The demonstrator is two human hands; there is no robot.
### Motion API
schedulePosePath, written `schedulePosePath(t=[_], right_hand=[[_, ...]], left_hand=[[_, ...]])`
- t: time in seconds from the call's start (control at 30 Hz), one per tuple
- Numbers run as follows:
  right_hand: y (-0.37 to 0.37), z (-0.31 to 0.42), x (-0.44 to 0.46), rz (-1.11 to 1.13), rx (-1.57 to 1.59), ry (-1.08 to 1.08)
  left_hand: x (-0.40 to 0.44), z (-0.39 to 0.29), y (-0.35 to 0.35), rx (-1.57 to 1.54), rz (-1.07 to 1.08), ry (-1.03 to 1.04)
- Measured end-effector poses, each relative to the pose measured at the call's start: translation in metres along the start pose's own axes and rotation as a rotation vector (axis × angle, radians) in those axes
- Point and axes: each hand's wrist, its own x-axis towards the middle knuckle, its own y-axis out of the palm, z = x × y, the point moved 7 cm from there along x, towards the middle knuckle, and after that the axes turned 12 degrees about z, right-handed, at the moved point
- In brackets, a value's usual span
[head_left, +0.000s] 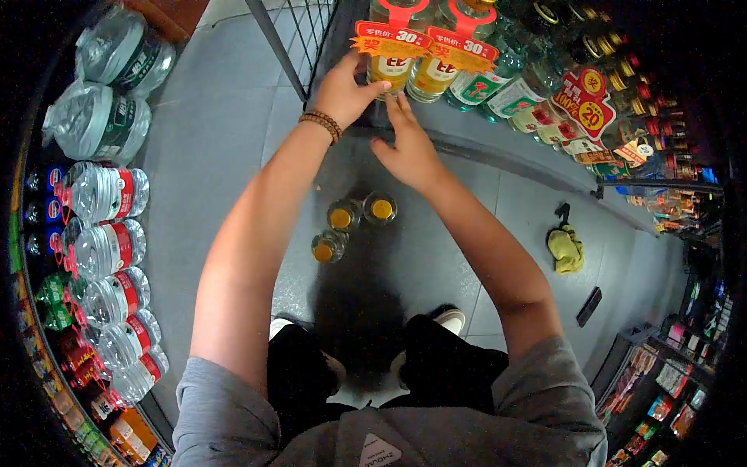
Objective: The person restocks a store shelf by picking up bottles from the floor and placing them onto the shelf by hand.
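Observation:
My left hand (346,89), with a beaded bracelet at the wrist, is wrapped round the left side of a clear glass bottle (389,71) on the shelf. Its thumb lies across the bottle's lower front. The bottle has a yellow label and a red-orange price tag on its neck. My right hand (408,144) is open, fingers stretched toward the bottle's base at the shelf edge; contact is hard to make out. A matching tagged bottle (433,76) stands just to the right. On the floor below my hands are three glass bottles (381,208) with yellow caps.
Green-labelled bottles (472,87) and many others line the shelf (475,128) to the right. Large water bottles (117,193) stand along the left. A yellow-green cloth (566,249) and a dark flat object (589,306) lie on the floor at right. A wire rack (299,35) rises beside the shelf.

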Motion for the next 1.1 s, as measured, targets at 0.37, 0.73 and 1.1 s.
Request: schedulePosePath(t=[0.37, 0.73, 1.1], right_hand=[[-0.005, 0.002, 0.003, -0.024, -0.038, -0.002], [-0.005, -0.003, 0.006, -0.021, -0.068, 0.065], [-0.007, -0.001, 0.007, -0.02, -0.052, 0.077]], left_hand=[[0.002, -0.004, 0.004, -0.082, -0.018, -0.005], [0.003, -0.009, 0.001, -0.021, -0.032, -0.018], [0.006, -0.006, 0.002, 0.0, -0.024, -0.039]])
